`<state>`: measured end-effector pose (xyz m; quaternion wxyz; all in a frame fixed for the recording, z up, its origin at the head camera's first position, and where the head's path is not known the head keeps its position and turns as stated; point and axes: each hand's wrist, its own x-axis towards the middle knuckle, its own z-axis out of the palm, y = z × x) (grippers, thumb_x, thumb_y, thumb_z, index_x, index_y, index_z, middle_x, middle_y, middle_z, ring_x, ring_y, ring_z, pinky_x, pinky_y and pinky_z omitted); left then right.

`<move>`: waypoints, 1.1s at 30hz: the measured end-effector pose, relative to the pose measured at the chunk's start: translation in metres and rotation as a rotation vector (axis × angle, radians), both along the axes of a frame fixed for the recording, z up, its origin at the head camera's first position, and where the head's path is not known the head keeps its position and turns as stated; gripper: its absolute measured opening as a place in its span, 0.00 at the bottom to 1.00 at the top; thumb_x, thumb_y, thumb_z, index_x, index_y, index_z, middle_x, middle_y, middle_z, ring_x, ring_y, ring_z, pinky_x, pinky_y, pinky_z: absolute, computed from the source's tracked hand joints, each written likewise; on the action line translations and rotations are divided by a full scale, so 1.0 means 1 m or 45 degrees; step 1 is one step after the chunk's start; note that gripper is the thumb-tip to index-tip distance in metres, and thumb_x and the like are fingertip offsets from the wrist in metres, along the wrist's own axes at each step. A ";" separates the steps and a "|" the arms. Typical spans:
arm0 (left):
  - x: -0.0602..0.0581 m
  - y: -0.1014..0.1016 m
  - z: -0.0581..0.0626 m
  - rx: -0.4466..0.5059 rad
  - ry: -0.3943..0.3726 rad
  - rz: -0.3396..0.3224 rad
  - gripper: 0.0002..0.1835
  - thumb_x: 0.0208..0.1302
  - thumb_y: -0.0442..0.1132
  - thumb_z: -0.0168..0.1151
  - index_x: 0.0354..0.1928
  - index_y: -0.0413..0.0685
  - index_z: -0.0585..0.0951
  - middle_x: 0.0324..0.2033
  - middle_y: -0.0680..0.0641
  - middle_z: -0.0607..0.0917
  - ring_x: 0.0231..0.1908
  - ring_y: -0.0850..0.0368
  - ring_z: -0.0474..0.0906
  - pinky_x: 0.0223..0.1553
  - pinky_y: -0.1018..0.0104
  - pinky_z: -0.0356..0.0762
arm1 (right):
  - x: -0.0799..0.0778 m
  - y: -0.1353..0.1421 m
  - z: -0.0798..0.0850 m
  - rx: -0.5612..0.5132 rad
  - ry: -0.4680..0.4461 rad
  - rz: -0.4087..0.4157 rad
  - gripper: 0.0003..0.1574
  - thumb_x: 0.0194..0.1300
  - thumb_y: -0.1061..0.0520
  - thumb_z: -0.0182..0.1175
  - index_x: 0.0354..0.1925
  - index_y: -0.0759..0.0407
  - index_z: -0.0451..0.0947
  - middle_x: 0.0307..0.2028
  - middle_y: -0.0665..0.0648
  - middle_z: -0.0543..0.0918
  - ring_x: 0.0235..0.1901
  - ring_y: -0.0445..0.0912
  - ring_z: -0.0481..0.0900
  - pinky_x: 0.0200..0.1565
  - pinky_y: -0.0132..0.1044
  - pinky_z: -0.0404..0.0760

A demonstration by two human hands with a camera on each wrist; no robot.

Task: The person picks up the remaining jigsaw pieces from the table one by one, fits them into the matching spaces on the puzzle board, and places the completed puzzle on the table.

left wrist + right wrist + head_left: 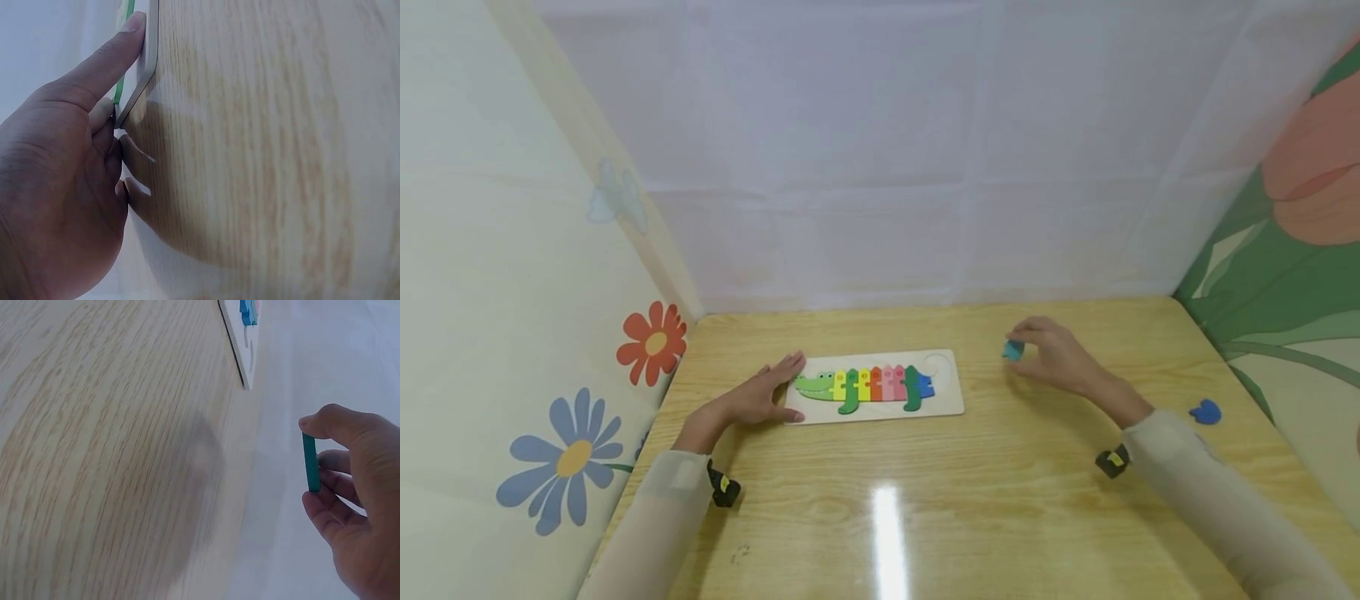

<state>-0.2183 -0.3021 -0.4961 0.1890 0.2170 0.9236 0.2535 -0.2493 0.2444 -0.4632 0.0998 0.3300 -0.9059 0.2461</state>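
A wooden crocodile puzzle board (872,414) lies on the table, filled with coloured pieces from the green head to a blue piece (927,384); a bare recess shows at its right end. My left hand (758,395) rests at the board's left end, fingers and thumb spread across its corners. In the left wrist view the thumb (106,65) lies along the board's edge (152,50). To the right of the board, my right hand (1055,357) pinches a teal puzzle piece (1013,350) between thumb and fingertips, above the table. The right wrist view shows this piece (310,462) edge-on.
A loose blue puzzle piece (1206,412) lies on the table's right side, beyond my right forearm. The wooden table (970,517) meets a white cloth wall (865,208) at the back. Flower-patterned hangings (572,458) stand at both sides.
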 end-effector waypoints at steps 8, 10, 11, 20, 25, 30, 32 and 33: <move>0.001 0.000 -0.001 0.000 0.005 -0.003 0.59 0.67 0.56 0.74 0.85 0.40 0.47 0.85 0.37 0.43 0.84 0.37 0.37 0.80 0.33 0.34 | 0.000 -0.010 0.002 -0.023 0.040 0.051 0.24 0.55 0.67 0.77 0.51 0.74 0.86 0.48 0.69 0.86 0.50 0.63 0.83 0.53 0.59 0.84; 0.001 0.001 -0.001 0.002 0.012 -0.005 0.59 0.67 0.56 0.74 0.85 0.39 0.48 0.85 0.37 0.44 0.84 0.37 0.37 0.80 0.32 0.34 | -0.001 -0.013 0.001 -0.024 0.055 0.067 0.24 0.54 0.67 0.78 0.50 0.74 0.86 0.48 0.68 0.86 0.50 0.63 0.83 0.52 0.58 0.85; 0.001 0.000 0.000 0.004 0.015 -0.006 0.59 0.67 0.56 0.74 0.85 0.39 0.48 0.85 0.37 0.44 0.84 0.36 0.37 0.80 0.32 0.34 | -0.001 -0.014 0.000 -0.023 0.062 0.071 0.25 0.54 0.67 0.78 0.50 0.75 0.86 0.47 0.69 0.86 0.50 0.63 0.83 0.52 0.58 0.85; 0.001 -0.002 -0.001 -0.008 0.036 -0.010 0.58 0.68 0.54 0.73 0.84 0.37 0.48 0.84 0.35 0.44 0.83 0.34 0.37 0.79 0.32 0.32 | -0.003 -0.027 -0.003 -0.024 0.053 0.111 0.25 0.53 0.66 0.78 0.50 0.73 0.87 0.47 0.68 0.87 0.50 0.61 0.83 0.53 0.57 0.85; 0.001 -0.002 -0.002 -0.008 0.037 -0.007 0.57 0.68 0.53 0.73 0.84 0.37 0.48 0.84 0.35 0.44 0.83 0.34 0.37 0.79 0.32 0.33 | -0.003 -0.034 -0.002 -0.008 0.028 0.119 0.25 0.53 0.64 0.79 0.50 0.73 0.87 0.48 0.67 0.87 0.50 0.61 0.83 0.54 0.56 0.85; 0.000 -0.001 -0.002 -0.009 0.033 -0.005 0.58 0.68 0.54 0.73 0.84 0.37 0.48 0.84 0.35 0.44 0.83 0.35 0.37 0.79 0.32 0.33 | -0.002 -0.040 -0.003 0.008 -0.010 0.125 0.24 0.55 0.63 0.78 0.50 0.72 0.87 0.48 0.67 0.87 0.50 0.60 0.83 0.54 0.55 0.85; 0.000 -0.001 -0.002 -0.012 0.031 -0.004 0.58 0.68 0.54 0.73 0.84 0.38 0.48 0.85 0.36 0.44 0.83 0.35 0.37 0.79 0.32 0.33 | -0.002 -0.042 -0.004 0.017 -0.023 0.128 0.24 0.55 0.63 0.78 0.50 0.71 0.88 0.48 0.66 0.87 0.50 0.60 0.82 0.54 0.55 0.85; 0.000 -0.001 -0.002 -0.016 0.028 -0.004 0.58 0.68 0.54 0.73 0.85 0.38 0.48 0.85 0.36 0.44 0.83 0.35 0.37 0.79 0.32 0.33 | -0.003 -0.043 -0.005 0.018 -0.022 0.134 0.24 0.55 0.63 0.78 0.50 0.71 0.88 0.48 0.66 0.87 0.50 0.60 0.83 0.54 0.55 0.85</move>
